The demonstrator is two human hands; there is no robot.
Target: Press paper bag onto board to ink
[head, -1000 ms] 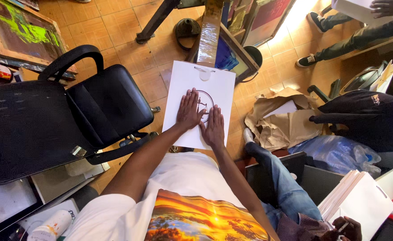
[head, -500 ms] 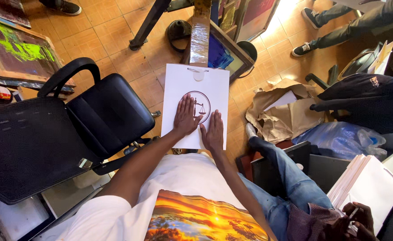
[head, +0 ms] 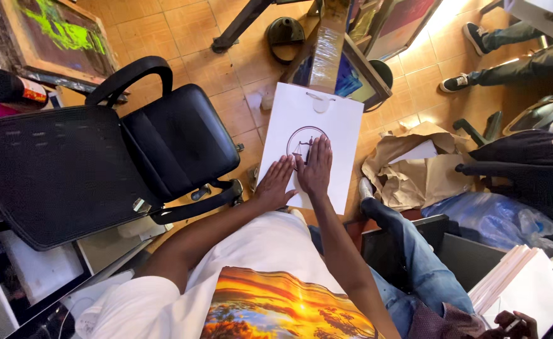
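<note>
White paper bag (head: 336, 116) with a round dark logo sits flat in the middle of the frame, just above the person's lap, its little handles at the top end. Both hands lie on it palms down, side by side and touching. The left hand (head: 276, 183) rests on the lower left part of the bag, fingers spread and flat, so nothing is grasped there. The right hand (head: 316, 166) covers the right side of the logo, also flat and released, just pressing on the paper.

Left of the bag there's a black office chair (head: 176, 138) on the orange tiled floor (head: 195, 31). Right of it lies a pile of crumpled brown paper (head: 408, 169), and further lower right a bluish plastic bag (head: 496, 220). A stack of more white bags (head: 527, 289) shows in the lower right corner. A framed green painting (head: 63, 34) leans in the upper left.
</note>
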